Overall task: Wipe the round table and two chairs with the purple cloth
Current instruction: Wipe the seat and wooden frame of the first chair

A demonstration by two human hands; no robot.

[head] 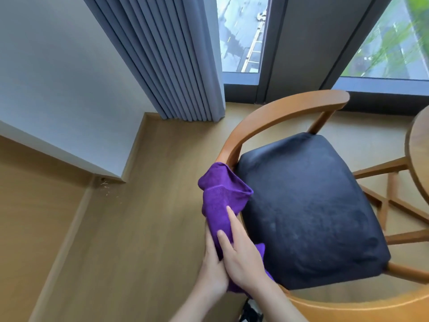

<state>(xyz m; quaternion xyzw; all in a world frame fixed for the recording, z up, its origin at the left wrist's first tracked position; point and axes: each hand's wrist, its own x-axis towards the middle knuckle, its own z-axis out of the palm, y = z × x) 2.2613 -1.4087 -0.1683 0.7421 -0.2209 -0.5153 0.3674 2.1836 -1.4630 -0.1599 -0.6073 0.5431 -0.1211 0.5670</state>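
A wooden chair (285, 108) with a curved back rail and a dark padded seat (308, 205) stands below me. The purple cloth (220, 196) is wrapped over the left stretch of the curved rail. My left hand (212, 273) grips the cloth and rail from the outer side. On the cloth's inner side lies my right hand (241, 256), its fingers pressed flat along the fabric. The rail under the cloth is hidden. A slice of the round wooden table (417, 147) shows at the right edge.
Grey curtains (167, 56) hang at the back left beside a large window (241, 33). A white wall corner (69, 108) juts out on the left. Wooden floor (144, 228) spreads left of the chair. The chair's cross braces (392, 201) reach toward the table.
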